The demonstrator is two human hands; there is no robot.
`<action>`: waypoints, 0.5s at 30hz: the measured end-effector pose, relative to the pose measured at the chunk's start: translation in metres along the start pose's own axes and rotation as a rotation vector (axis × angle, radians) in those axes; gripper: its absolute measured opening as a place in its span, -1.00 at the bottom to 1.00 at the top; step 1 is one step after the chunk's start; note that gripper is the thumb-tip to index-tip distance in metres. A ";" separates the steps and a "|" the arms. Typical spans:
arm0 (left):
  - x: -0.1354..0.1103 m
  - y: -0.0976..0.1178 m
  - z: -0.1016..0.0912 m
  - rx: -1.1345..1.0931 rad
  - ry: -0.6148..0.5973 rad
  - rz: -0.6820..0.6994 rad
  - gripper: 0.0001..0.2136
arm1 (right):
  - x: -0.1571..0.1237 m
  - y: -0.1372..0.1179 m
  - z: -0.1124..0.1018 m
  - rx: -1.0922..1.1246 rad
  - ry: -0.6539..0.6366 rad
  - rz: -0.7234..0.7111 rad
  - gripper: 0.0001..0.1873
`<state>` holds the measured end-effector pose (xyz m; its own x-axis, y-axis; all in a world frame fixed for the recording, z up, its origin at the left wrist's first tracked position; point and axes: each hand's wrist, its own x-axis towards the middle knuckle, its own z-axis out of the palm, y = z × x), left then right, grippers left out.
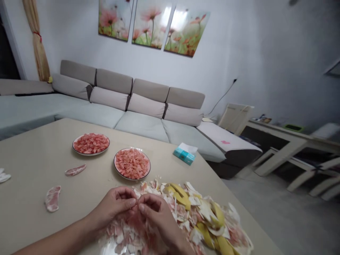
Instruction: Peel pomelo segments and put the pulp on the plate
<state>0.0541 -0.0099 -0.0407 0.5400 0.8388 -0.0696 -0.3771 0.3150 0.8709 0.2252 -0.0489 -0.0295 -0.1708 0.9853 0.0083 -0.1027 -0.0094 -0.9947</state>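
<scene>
My left hand [115,202] and my right hand [160,214] meet at the fingertips, both pinched closed on a small piece of pink pomelo [136,205] that the fingers largely cover. Below and beyond them spreads a heap of torn pomelo membrane [127,235], white pith and yellow peel [179,194]. Two dark-rimmed plates stand past my hands: the nearer plate [115,166] and the farther plate [74,148] are piled with peeled pink pulp. Left of my left hand lie two pomelo segments [52,199] [75,170], apart on the table.
A blue tissue pack [184,154] lies near the right edge of the beige table [29,156]. White pieces [4,176] sit at the far left. Beyond the table runs a grey sofa [143,125]; a white side table [281,141] with chairs stands at right.
</scene>
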 end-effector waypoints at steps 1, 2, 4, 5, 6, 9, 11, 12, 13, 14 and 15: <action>0.001 0.002 0.000 -0.049 0.001 -0.001 -0.82 | 0.002 -0.002 0.000 0.039 -0.033 0.003 -0.69; 0.002 0.003 -0.002 -0.098 0.003 -0.006 -0.83 | 0.004 -0.004 -0.001 0.050 -0.051 0.000 -0.69; 0.006 0.005 -0.006 -0.200 0.019 -0.019 -0.83 | 0.014 -0.010 -0.003 -0.037 -0.019 -0.032 -0.70; 0.009 0.006 -0.009 -0.249 0.038 -0.023 -0.83 | 0.022 -0.014 -0.004 -0.107 0.019 -0.056 -0.71; 0.012 0.007 -0.013 -0.295 0.061 -0.025 -0.83 | 0.032 -0.019 -0.006 -0.192 0.065 -0.087 -0.71; 0.020 0.008 -0.022 -0.378 0.119 0.001 -0.85 | 0.072 -0.031 -0.013 -0.327 0.162 -0.156 -0.73; 0.025 0.008 -0.027 -0.393 0.147 0.027 -0.87 | 0.097 -0.036 -0.016 -0.406 0.215 -0.188 -0.75; 0.027 0.008 -0.029 -0.394 0.162 0.037 -0.87 | 0.106 -0.037 -0.016 -0.445 0.237 -0.199 -0.75; 0.028 0.008 -0.031 -0.391 0.177 0.047 -0.87 | 0.113 -0.038 -0.015 -0.481 0.259 -0.211 -0.74; 0.029 0.008 -0.032 -0.382 0.190 0.056 -0.87 | 0.115 -0.038 -0.014 -0.514 0.274 -0.223 -0.72; 0.029 0.008 -0.033 -0.366 0.200 0.065 -0.87 | 0.114 -0.038 -0.011 -0.542 0.278 -0.233 -0.71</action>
<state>0.0423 0.0316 -0.0516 0.3634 0.9203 -0.1447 -0.6673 0.3655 0.6490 0.2204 0.0657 0.0083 0.0634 0.9591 0.2758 0.4146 0.2260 -0.8815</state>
